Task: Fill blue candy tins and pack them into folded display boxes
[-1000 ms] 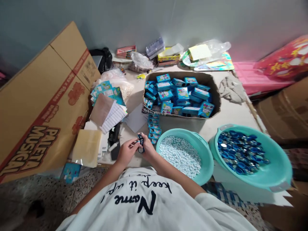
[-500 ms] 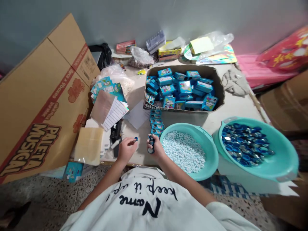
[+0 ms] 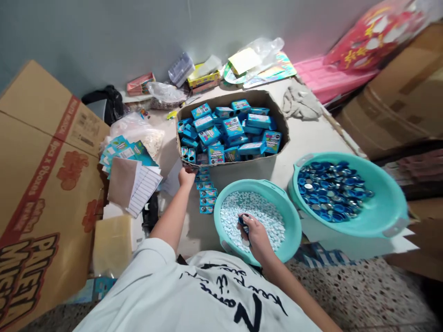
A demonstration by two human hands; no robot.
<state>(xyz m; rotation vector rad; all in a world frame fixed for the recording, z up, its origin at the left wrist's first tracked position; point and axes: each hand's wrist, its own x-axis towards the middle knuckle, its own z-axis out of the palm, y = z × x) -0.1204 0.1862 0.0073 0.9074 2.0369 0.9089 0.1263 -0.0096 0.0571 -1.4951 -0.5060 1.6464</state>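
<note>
My left hand reaches to the near left corner of an open cardboard box full of small blue boxes; its fingertips are hard to make out against the box edge. My right hand is over a turquoise basin of pale blue candies, closed around several dark blue round lids. A column of small blue boxes lies between my hands. Farther right, a second turquoise basin holds many blue and silver round pieces.
At the left stands a big cardboard carton, beside papers and flat blue cartons. Plastic bags and trays line the wall. A crumpled cloth lies at the back right.
My left hand has moved forward to the cardboard box, and the small blue lid at its fingertips no longer shows. My right hand has moved right, over the candies. The view has shifted right.
</note>
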